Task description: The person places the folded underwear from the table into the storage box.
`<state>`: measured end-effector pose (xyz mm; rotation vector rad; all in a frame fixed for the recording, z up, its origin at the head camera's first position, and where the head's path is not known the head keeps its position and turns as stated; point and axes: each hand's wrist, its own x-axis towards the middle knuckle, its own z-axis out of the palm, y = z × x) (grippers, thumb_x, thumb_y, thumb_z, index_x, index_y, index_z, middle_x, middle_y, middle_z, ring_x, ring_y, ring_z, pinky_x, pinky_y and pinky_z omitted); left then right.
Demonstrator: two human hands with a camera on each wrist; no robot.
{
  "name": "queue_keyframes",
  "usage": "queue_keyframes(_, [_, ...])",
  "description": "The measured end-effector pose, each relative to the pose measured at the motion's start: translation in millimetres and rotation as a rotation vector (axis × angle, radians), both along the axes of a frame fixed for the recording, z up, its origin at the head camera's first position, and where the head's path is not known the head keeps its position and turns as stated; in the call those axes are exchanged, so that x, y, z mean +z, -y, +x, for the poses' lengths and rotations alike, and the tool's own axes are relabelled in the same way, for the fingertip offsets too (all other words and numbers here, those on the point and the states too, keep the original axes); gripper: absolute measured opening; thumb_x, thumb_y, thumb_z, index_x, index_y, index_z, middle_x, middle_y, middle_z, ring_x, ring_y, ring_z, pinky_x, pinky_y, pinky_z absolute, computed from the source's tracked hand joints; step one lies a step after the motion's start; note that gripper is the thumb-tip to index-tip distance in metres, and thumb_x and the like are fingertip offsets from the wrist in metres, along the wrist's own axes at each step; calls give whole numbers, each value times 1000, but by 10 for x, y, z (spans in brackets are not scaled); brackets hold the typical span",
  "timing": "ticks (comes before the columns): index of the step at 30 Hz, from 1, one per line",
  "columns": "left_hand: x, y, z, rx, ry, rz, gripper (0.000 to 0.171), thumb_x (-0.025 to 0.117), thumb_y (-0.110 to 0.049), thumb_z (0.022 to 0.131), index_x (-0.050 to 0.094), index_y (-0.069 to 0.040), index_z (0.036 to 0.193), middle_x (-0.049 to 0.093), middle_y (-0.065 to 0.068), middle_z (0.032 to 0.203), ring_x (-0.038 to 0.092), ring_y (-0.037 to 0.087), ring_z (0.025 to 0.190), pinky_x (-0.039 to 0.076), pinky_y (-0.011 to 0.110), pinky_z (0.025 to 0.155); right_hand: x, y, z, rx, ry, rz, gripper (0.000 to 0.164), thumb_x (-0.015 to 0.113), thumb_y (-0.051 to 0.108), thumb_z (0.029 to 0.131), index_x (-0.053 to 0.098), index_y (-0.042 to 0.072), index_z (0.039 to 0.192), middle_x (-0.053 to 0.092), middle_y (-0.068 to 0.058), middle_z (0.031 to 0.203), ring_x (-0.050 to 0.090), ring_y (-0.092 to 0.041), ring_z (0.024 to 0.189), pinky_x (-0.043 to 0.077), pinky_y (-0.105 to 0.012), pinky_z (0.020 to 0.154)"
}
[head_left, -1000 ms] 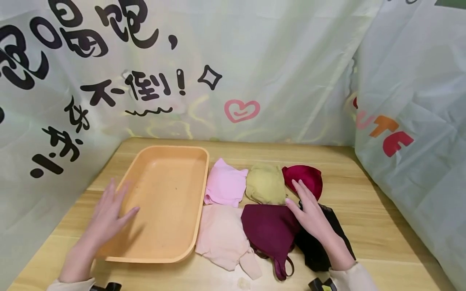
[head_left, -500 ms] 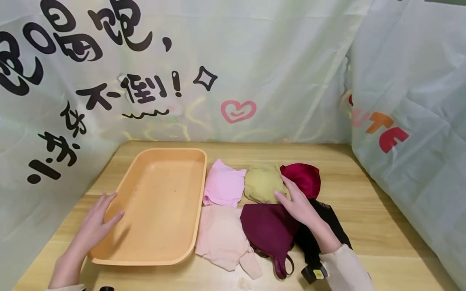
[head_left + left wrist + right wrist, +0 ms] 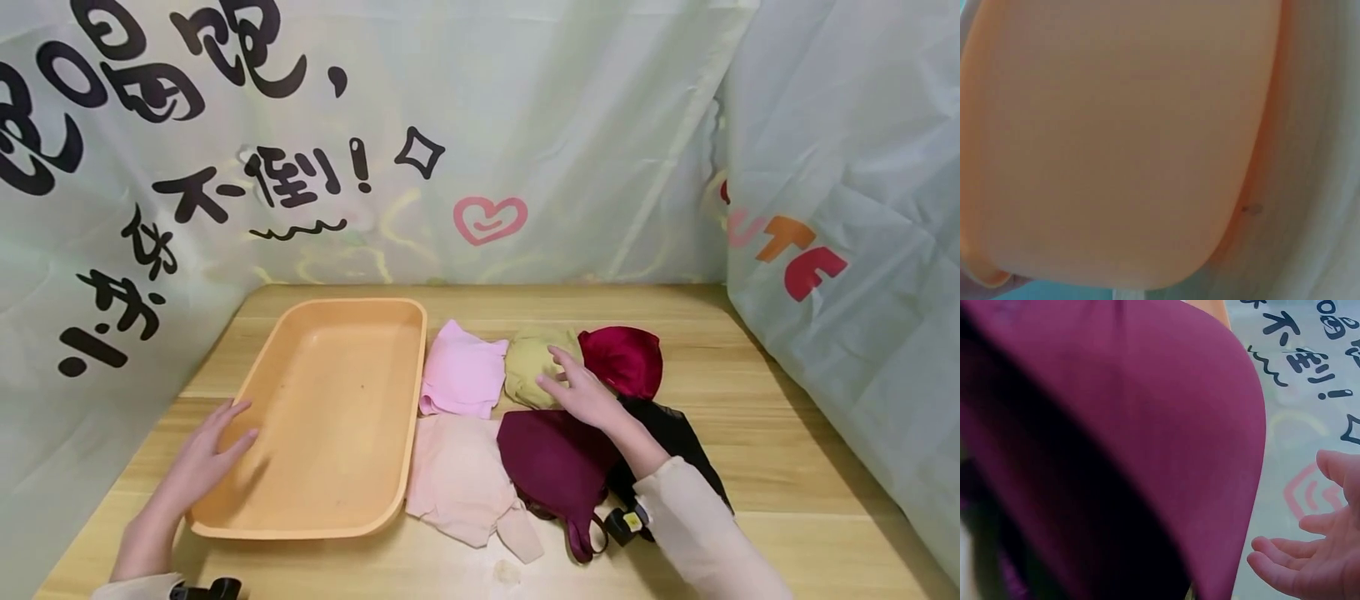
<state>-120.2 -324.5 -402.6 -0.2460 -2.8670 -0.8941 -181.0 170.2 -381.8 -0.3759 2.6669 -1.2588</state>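
My right hand (image 3: 585,396) reaches over the olive folded bra (image 3: 528,367), thumb and fingers apart and holding nothing. In the right wrist view its loosely bent fingers (image 3: 1282,559) show beside the large plum bra cup (image 3: 1166,412). The plum bra (image 3: 551,454) lies below that hand, the red satin bra (image 3: 626,358) behind it, and a black garment (image 3: 671,433) partly under the forearm. My left hand (image 3: 202,458) rests at the left rim of an orange plastic tray (image 3: 408,475), thumb over the inside. In the left wrist view the tray wall (image 3: 1122,144) hides most of that hand.
A pink folded garment (image 3: 463,375) and a pale peach one (image 3: 457,475) lie close along the tray's right side. The wooden table (image 3: 795,467) is bounded by hanging printed cloth (image 3: 600,150) at the back and sides.
My right hand has moved left, from beside the red bra to over the olive one. My left hand has come down and left to the tray's rim. The garments stay put.
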Motion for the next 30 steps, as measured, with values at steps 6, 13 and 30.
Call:
queue_keyframes(6, [-48,86,2,14,28,-7,49,50,-22,94,39,9,130,38,40,127,35,60,111,30,67,85,31,186,-165,56,56,28,63,48,26,94,20,-5,141,31,-33,138,44,-44,118,41,-51,94])
queue_keyframes(13, [-110,105,19,32,90,16,50,49,-23,95,36,6,133,37,39,129,35,60,110,31,68,84,61,447,-382,97,172,34,64,45,28,95,16,-5,142,32,-32,138,35,-42,126,33,-51,101])
queue_keyframes(30, [-137,94,24,46,75,70,48,51,-20,94,39,4,133,36,38,131,35,59,112,33,68,81,19,681,-634,73,655,-105,82,45,37,94,-12,8,145,-7,-15,152,19,-40,134,32,-54,102])
